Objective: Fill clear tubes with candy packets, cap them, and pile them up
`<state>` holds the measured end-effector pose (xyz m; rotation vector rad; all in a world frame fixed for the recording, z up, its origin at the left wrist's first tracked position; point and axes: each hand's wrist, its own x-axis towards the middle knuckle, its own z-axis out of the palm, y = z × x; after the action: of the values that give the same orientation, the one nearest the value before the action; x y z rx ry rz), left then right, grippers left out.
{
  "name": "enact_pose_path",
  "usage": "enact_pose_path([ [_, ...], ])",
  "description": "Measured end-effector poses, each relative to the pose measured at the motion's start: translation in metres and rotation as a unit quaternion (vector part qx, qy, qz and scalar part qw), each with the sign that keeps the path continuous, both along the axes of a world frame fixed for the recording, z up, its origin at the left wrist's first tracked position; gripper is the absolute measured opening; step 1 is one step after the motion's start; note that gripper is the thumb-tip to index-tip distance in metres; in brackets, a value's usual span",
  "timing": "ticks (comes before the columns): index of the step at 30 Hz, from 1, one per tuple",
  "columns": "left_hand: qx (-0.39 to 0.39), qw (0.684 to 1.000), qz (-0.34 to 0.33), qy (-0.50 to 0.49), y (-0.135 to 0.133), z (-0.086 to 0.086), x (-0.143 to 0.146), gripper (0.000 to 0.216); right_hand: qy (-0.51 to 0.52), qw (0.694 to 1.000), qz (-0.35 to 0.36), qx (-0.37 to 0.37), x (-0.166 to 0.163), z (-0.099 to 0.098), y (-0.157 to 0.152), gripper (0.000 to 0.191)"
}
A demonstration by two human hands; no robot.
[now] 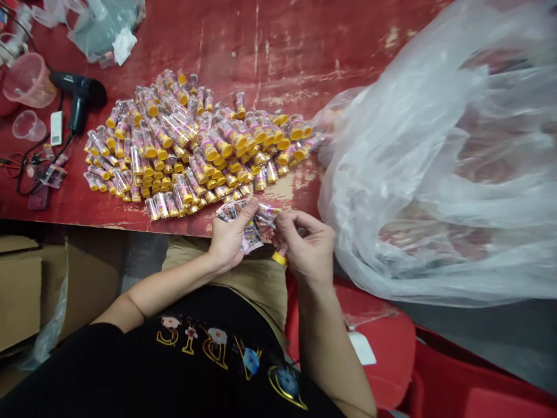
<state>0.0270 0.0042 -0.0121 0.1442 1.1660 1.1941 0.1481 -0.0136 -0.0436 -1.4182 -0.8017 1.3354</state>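
My left hand (pixel 228 241) is closed on a fan of printed plastic sleeves (pixel 251 237), the thumb pressed over them. My right hand (pixel 307 247) pinches the end of one printed sleeve (pixel 266 213) that stretches across between the hands. Under the right fingers hangs a small tube with a yellow cap (pixel 279 258), partly hidden by that hand. Just beyond both hands, at the table's near edge, lies a big heap of small clear tubes (pixel 174 139) with yellow caps and purple printing.
A large translucent plastic bag (pixel 418 145) covers the right of the red table (pixel 209 35). To the left lie a black heat gun (pixel 78 96), a pink basket (pixel 29 80), a clear cup (pixel 28 125) and cables. A cardboard box (pixel 26 290) stands below left, a red chair (pixel 383 342) below right.
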Motion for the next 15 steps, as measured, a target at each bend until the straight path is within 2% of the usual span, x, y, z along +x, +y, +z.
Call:
enact_pose_path([
  [2, -0.006, 1.0, 0.012, 0.001, 0.003, 0.001, -0.004, 0.045, 0.078, 0.995, 0.044, -0.039, 0.003, 0.002, -0.013, 0.041],
  [4, -0.031, 0.999, 0.007, 0.008, 0.005, 0.001, -0.009, 0.043, 0.113, 0.984, 0.123, -0.069, 0.006, 0.008, -0.04, 0.04],
  [6, -0.056, 0.998, -0.002, 0.015, 0.007, 0.002, -0.014, 0.039, 0.12, 0.961, 0.226, -0.099, 0.004, 0.017, -0.075, 0.056],
  [8, -0.074, 0.997, -0.011, 0.008, 0.008, 0.001, -0.018, 0.033, 0.188, 0.927, 0.291, -0.146, -0.001, 0.022, -0.11, 0.075],
  [9, -0.083, 0.996, -0.016, 0.001, 0.009, 0.001, -0.019, 0.029, 0.234, 0.908, 0.3, -0.176, -0.004, 0.023, -0.124, 0.076],
  [11, -0.102, 0.994, -0.027, -0.016, 0.009, -0.001, -0.02, 0.02, 0.306, 0.878, 0.283, -0.235, -0.01, 0.02, -0.142, 0.066],
  [13, -0.115, 0.992, -0.035, -0.027, 0.008, -0.003, -0.02, 0.012, 0.316, 0.875, 0.244, -0.273, -0.01, 0.016, -0.149, 0.054],
  [15, -0.119, 0.991, -0.043, -0.031, 0.006, -0.004, -0.02, 0.008, 0.287, 0.89, 0.219, -0.277, -0.004, 0.016, -0.146, 0.053],
])
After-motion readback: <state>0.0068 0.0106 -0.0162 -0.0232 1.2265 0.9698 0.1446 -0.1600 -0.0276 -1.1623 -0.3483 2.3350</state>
